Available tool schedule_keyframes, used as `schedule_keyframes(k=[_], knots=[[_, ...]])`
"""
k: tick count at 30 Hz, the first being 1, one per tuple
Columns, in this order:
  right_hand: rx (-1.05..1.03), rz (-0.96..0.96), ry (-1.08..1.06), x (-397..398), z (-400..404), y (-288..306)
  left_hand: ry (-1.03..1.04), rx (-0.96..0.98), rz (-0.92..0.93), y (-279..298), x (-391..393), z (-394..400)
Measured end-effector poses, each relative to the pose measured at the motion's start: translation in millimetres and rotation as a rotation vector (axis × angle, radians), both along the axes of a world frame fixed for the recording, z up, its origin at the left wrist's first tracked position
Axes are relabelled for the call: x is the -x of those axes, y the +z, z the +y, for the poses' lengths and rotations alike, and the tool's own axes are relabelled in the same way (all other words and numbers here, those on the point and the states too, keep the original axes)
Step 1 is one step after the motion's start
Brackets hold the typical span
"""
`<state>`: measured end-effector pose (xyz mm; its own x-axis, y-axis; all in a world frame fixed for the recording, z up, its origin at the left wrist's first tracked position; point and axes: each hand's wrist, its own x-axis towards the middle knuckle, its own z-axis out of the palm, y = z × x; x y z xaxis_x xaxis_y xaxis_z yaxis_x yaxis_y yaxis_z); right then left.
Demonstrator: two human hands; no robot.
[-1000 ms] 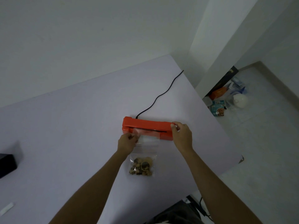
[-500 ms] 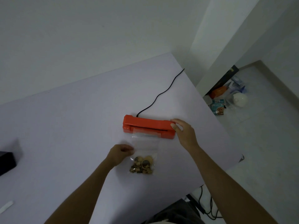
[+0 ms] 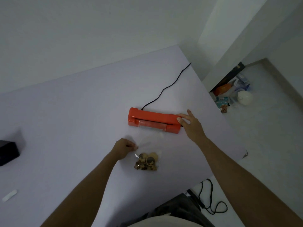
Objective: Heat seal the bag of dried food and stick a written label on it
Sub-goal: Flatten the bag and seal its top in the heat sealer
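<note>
Bag of dried food lies flat on the pale table, its clear mouth tucked into the slot of the orange heat sealer, the food bunched at the near end; I see my left hand curled, fingertips pinching the bag's left edge; my right hand rests at the sealer's right end, fingers spread, touching the casing; a black cord runs from the sealer toward the far corner; a black box sits at the left edge, a small white strip nearer me.
</note>
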<state>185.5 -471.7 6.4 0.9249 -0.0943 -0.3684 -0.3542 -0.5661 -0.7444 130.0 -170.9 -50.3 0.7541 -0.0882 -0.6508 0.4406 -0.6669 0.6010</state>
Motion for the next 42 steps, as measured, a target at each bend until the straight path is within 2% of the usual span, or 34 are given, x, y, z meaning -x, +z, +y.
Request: schedule_keyframes(k=[10,18,42], knots=[[0.008,0.005,0.007,0.5,-0.4,-1.1,-0.015,-0.025,0.006,-0.3,2.6,1.8],[-0.093,0.005,0.003,2.1,-1.0,-3.0,-0.064,-0.015,0.011,0.5,1.8,4.7],[-0.097,0.012,-0.001,3.9,0.1,1.6,-0.083,-0.024,-0.016,2.9,1.7,2.9]])
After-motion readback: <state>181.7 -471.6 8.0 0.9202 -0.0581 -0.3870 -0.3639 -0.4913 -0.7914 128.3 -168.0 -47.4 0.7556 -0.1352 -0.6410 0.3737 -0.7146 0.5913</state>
